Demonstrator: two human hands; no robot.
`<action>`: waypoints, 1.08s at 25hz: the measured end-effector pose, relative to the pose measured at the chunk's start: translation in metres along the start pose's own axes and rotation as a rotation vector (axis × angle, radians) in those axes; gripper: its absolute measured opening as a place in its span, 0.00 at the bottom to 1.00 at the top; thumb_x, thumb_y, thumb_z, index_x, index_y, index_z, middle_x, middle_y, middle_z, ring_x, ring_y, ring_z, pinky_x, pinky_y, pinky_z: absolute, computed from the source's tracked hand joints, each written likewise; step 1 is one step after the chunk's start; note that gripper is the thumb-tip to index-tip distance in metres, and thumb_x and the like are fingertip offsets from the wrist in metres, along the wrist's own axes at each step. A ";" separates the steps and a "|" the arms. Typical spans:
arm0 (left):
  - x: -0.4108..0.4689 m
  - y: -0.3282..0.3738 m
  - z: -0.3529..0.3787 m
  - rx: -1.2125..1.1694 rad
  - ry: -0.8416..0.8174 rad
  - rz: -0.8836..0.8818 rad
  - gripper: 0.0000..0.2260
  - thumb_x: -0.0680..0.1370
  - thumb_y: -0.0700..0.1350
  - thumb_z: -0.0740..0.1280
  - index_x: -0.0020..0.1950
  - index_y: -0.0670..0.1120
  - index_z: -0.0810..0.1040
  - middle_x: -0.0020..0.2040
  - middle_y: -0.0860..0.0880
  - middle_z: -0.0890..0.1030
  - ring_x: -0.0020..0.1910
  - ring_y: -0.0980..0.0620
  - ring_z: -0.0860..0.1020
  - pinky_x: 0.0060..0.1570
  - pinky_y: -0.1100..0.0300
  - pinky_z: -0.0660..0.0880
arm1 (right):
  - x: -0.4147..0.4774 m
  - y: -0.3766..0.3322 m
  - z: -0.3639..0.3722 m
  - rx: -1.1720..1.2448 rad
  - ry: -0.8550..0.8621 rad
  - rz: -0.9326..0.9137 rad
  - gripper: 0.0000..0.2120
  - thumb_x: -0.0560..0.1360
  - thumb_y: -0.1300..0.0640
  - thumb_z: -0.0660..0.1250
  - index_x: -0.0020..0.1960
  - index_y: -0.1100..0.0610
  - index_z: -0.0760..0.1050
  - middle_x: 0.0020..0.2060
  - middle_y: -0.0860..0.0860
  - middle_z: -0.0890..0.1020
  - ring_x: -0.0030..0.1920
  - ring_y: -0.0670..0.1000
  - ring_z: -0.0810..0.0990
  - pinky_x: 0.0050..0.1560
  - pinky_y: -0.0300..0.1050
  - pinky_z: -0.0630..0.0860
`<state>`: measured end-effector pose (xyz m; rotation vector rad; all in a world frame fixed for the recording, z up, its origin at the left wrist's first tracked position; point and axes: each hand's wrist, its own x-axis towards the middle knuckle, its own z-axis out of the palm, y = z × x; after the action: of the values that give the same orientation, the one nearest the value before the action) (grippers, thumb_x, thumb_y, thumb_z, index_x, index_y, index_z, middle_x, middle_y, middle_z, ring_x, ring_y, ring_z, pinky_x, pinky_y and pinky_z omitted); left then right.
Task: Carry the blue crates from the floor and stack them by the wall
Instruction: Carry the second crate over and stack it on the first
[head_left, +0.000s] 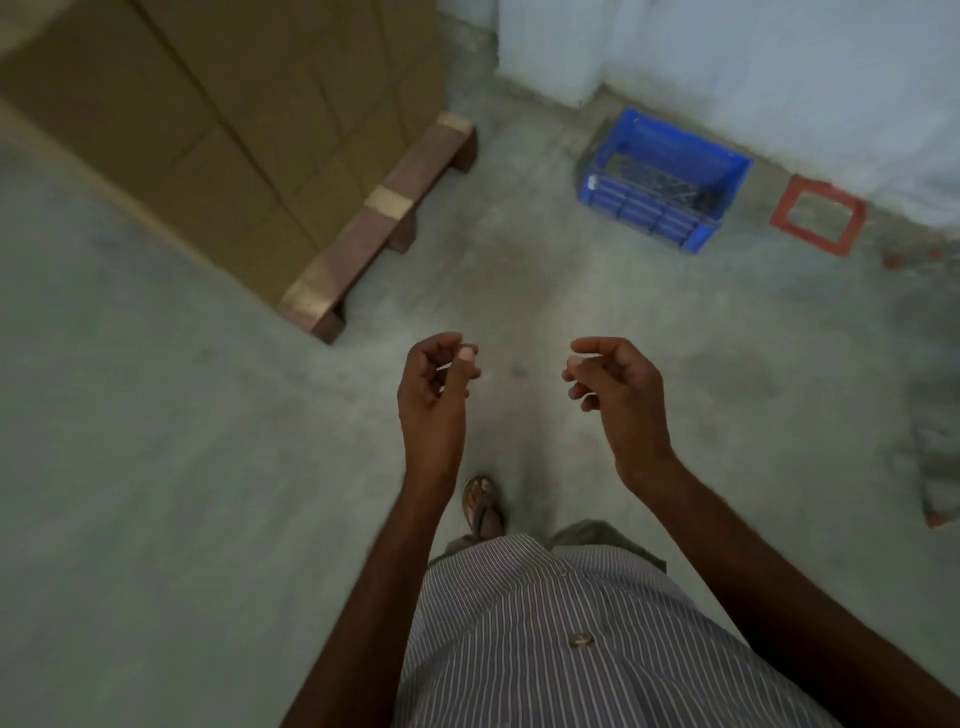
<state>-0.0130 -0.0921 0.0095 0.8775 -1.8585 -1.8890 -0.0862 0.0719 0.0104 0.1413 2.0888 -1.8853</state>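
One blue crate (662, 179) with a slatted bottom stands on the concrete floor at the upper right, close against the pale wall (779, 67). It looks empty. My left hand (435, 387) and my right hand (615, 387) hang in mid-air near the frame's centre, well short of the crate. Both hold nothing, with fingers loosely curled and apart. A sandalled foot (483, 506) shows below the hands.
A tall stack of brown cardboard boxes (218, 130) sits on a wooden pallet (384, 218) at the upper left. A red painted rectangle (818, 214) marks the floor by the wall, right of the crate. A grey slab (940, 478) lies at the right edge.
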 end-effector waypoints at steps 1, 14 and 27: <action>-0.025 -0.002 -0.016 -0.018 0.053 0.003 0.07 0.82 0.43 0.67 0.60 0.46 0.78 0.54 0.48 0.85 0.49 0.48 0.84 0.48 0.55 0.78 | -0.023 0.007 0.006 -0.014 -0.067 -0.009 0.07 0.77 0.63 0.68 0.55 0.60 0.79 0.37 0.52 0.84 0.35 0.50 0.79 0.37 0.44 0.74; -0.351 -0.053 -0.231 -0.253 0.749 -0.008 0.09 0.83 0.42 0.66 0.62 0.44 0.76 0.53 0.46 0.85 0.46 0.47 0.82 0.46 0.52 0.75 | -0.312 0.083 0.091 -0.132 -0.738 -0.044 0.04 0.77 0.65 0.68 0.51 0.63 0.80 0.35 0.54 0.83 0.34 0.50 0.77 0.36 0.45 0.71; -0.652 -0.129 -0.526 -0.393 1.421 0.000 0.06 0.81 0.42 0.67 0.58 0.47 0.78 0.48 0.47 0.84 0.42 0.50 0.81 0.42 0.57 0.73 | -0.683 0.183 0.287 -0.255 -1.332 -0.025 0.06 0.76 0.63 0.68 0.53 0.63 0.79 0.36 0.54 0.82 0.35 0.51 0.77 0.35 0.42 0.70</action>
<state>0.8338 -0.0690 0.0302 1.4543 -0.5849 -0.9475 0.6592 -0.0917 0.0211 -0.9274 1.2854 -1.0787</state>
